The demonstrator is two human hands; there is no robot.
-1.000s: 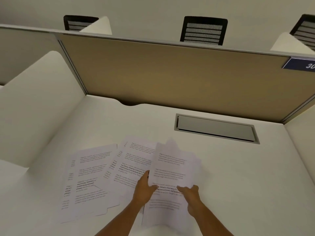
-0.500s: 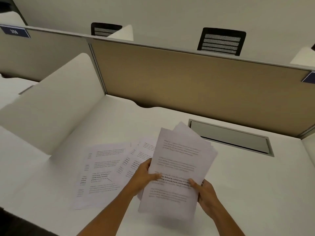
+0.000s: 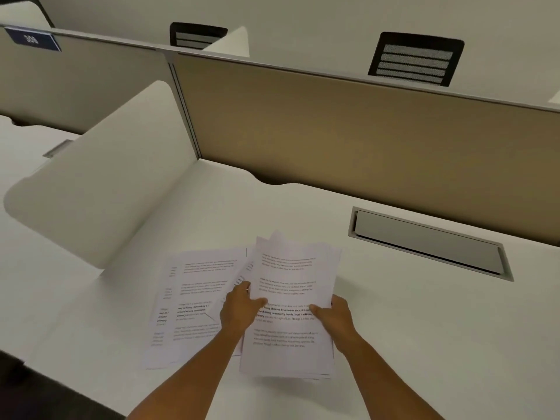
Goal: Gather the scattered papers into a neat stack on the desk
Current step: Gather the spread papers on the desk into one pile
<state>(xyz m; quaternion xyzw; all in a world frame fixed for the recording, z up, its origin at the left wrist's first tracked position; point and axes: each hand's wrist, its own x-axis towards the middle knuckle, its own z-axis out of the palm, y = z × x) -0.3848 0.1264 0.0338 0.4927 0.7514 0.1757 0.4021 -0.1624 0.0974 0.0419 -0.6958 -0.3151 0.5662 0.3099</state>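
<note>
— White desk (image 3: 409, 322), tan partition (image 3: 348, 140) running along the back, a white side divider (image 3: 100, 180) standing on the left. What is the person doing?

— Gripping a bundle of printed sheets (image 3: 291, 310) from both sides. The left hand (image 3: 239, 310) is pinching its left edge, thumb lying on top of the page, fingers tucked underneath. The right hand (image 3: 333, 316) is doing likewise on the right edge.

— Is the bundle lying flat?

— Its far end is tilting up off the desk; the edges are fanning unevenly.

— And the rest?

— More loose sheets (image 3: 194, 301) are lying flat on the desk just left of the bundle, overlapping one another, partly under the left forearm.

— Anything else?

— A grey cable hatch (image 3: 430, 241) is sitting in the desktop near the partition, well apart from the papers, and two black chair backs (image 3: 415, 59) are showing beyond.
</note>
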